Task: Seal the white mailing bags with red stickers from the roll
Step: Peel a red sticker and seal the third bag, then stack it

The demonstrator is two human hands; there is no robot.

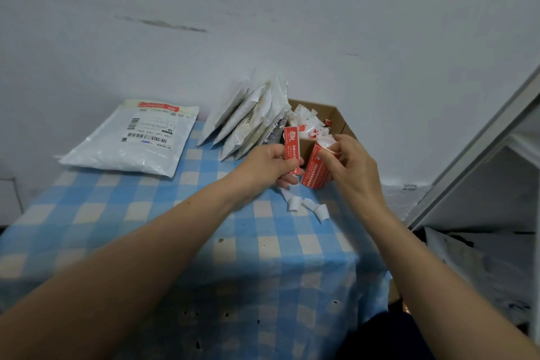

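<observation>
Our left hand [270, 162] pinches a red sticker [290, 145] upright; our right hand [352, 164] grips the sticker roll [318, 171] beside it. On the checked surface [204, 213] one white mailing bag [131, 140] lies flat (red strip on top) — more bags [248, 120] lean against the cardboard box [336, 117] — backing scraps [306, 206] lie nearby.

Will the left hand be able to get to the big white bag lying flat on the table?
Probably yes. Only checked tablecloth lies between the left hand and the flat bag, nothing standing in the way, though that hand is pinching a red sticker.
</observation>
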